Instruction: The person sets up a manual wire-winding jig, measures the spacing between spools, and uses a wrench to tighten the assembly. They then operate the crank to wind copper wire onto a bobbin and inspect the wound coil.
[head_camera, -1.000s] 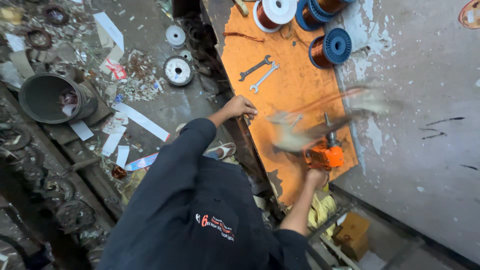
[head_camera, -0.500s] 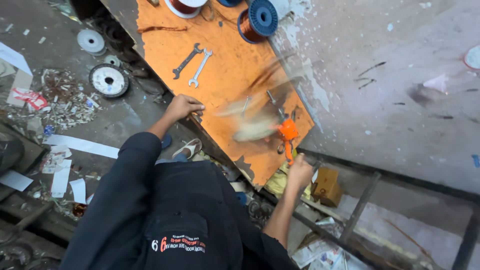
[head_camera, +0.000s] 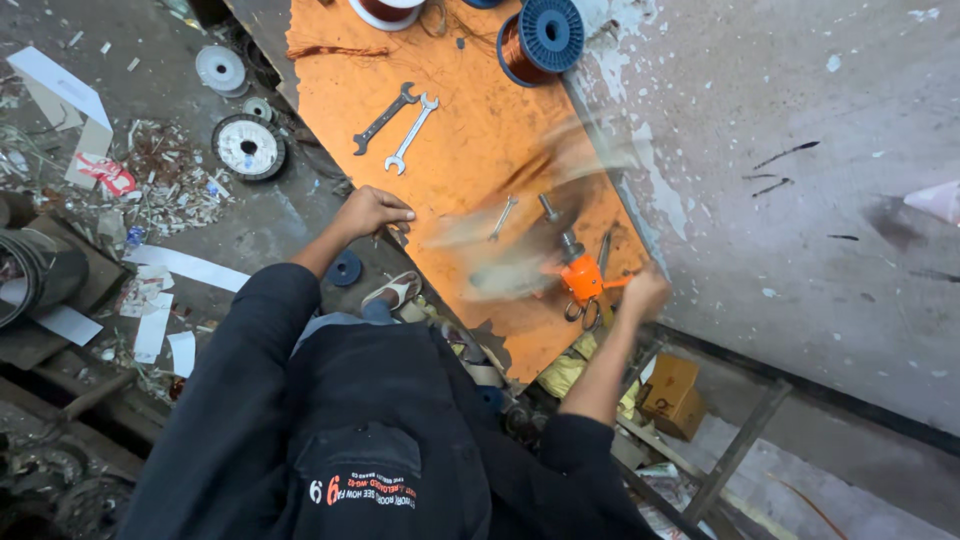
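While the orange-topped metal workbench (head_camera: 470, 150) carries everything, the work sits at its near right corner. The pale spinning piece (head_camera: 500, 275) is only a motion blur, so I can't tell what it is. It turns on the small orange hand-crank winder (head_camera: 582, 280), clamped just beside the bench edge. The right hand (head_camera: 645, 292) is clenched on what looks like the crank; the exact grip is smeared. The left hand (head_camera: 370, 212) lies curled over the bench's left edge, holding nothing, approx. as a brace.

Judgement: crank evenly w/ wrist relaxed, and lean on the braced hand so the bench doesn't rock. The blue plastic spool of copper wire (head_camera: 535, 40) stands well apart at the far end, and the two steel spanners (head_camera: 400, 125) lie between.
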